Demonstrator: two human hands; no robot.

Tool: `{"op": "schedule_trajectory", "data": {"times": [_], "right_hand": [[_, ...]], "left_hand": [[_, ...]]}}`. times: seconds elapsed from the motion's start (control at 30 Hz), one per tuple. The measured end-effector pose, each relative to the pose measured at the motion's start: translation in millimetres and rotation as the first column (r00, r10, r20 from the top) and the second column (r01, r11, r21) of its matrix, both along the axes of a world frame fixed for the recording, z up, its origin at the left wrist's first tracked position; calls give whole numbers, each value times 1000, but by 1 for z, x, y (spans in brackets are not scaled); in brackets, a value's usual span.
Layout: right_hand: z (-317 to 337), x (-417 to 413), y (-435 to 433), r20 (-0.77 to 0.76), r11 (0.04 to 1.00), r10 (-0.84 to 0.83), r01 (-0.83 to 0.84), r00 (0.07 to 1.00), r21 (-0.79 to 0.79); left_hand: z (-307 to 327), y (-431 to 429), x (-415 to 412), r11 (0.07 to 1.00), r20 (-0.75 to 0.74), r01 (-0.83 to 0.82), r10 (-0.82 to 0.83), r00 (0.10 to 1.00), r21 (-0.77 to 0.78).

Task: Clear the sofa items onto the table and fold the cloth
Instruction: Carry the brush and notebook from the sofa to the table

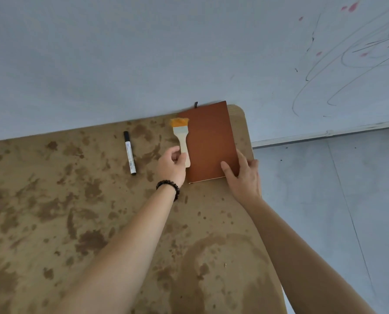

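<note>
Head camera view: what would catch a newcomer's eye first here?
A rust-brown notebook lies at the far right corner of a heavily stained table, the right hand resting on its near corner. Beside it the left hand pinches a small orange-bristled brush, with a marker lying further left.

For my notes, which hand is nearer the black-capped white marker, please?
Left: left hand sits just right of the marker; right hand farther right, on the brown rectangular notebook.
</note>
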State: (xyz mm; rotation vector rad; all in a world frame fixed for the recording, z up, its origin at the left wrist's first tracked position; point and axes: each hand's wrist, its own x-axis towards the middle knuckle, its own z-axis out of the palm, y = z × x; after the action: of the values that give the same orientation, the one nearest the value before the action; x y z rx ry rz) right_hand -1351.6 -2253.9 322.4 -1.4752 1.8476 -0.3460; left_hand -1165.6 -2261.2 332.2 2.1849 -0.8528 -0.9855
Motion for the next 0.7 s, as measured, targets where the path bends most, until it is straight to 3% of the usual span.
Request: {"op": "schedule_trajectory", "data": {"times": [0.1,0.33,0.5,0.6,0.7], "right_hand": [[0,-1,-3,-78,999,42,-43,996,-12],[0,-7,-8,-98,998,58,-57,993,5],[1,-4,-9,-113,998,55,-54,992,10],[2,-4,-10,-125,998,55,-56,991,-1],[1,-3,-10,-149,998,69,-70,986,4]], "left_hand": [[-3,-6,-13,994,75,-108,109,991,-17],[-20,-9,-5,997,164,-75,77,984,-16],[-22,-1,27,976,520,-213,155,840,54],[-27,0,53,949,451,-281,189,872,145],[-27,0,55,979,328,-195,164,930,65]]}}
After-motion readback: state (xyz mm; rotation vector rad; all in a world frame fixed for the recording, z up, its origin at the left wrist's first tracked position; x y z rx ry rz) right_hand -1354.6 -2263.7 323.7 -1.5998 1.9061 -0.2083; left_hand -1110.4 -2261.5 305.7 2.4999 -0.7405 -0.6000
